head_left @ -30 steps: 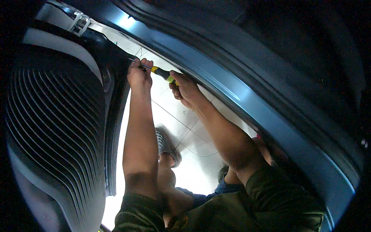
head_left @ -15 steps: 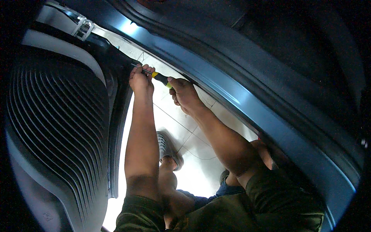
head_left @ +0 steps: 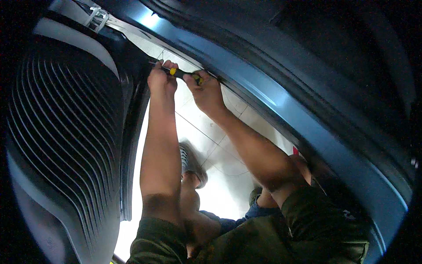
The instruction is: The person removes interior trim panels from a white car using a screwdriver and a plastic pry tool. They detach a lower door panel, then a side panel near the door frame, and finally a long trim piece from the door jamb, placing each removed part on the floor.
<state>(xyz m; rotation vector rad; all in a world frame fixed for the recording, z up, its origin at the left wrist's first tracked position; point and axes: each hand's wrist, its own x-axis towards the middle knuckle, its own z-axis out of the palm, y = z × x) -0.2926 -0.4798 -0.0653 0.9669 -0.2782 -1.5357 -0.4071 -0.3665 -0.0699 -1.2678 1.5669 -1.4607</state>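
Observation:
A yellow-and-black screwdriver [head_left: 179, 73] lies nearly level in front of me, its shaft pointing left at the edge of the car door [head_left: 141, 66]. My right hand [head_left: 207, 92] is wrapped round the handle end. My left hand [head_left: 161, 82] is closed about the thin shaft near the tip, right beside the door edge. Its fingers partly cover the tip, so what the tip meets cannot be made out.
On the left stands the door's ribbed dark inner panel [head_left: 66, 132]. A pale metal bracket [head_left: 96, 18] joins it at the far left. The blue door sill [head_left: 263, 97] runs diagonally on the right. Below are floor tiles [head_left: 206, 127] and my grey shoe [head_left: 190, 160].
My right hand has moved up and slightly left, bringing the screwdriver closer to level and its handle nearer my left hand. The left hand has shifted up slightly.

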